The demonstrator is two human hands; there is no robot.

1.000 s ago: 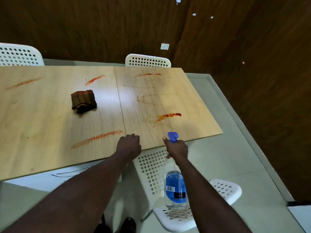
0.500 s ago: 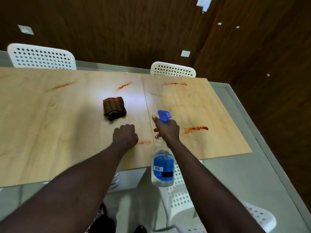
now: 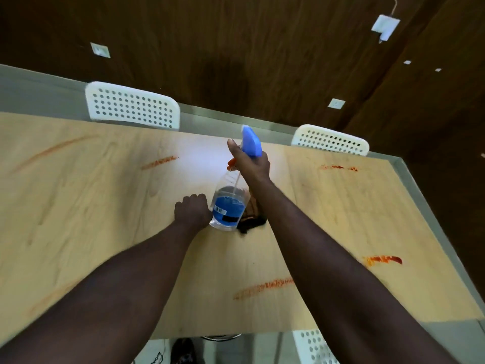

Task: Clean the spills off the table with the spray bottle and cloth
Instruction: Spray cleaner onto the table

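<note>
Spray bottle clasped at neck by right hand over table; left hand clenched, empty, near cloth.

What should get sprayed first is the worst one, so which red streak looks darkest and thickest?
The short streak near the right edge of the table, beside the right forearm: solid red, while the others are thin, scratchy or faded orange.

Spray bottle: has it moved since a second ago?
Yes. The spray bottle, in the right hand, went forward from off the near edge of the table to over its middle, by the cloth.
</note>
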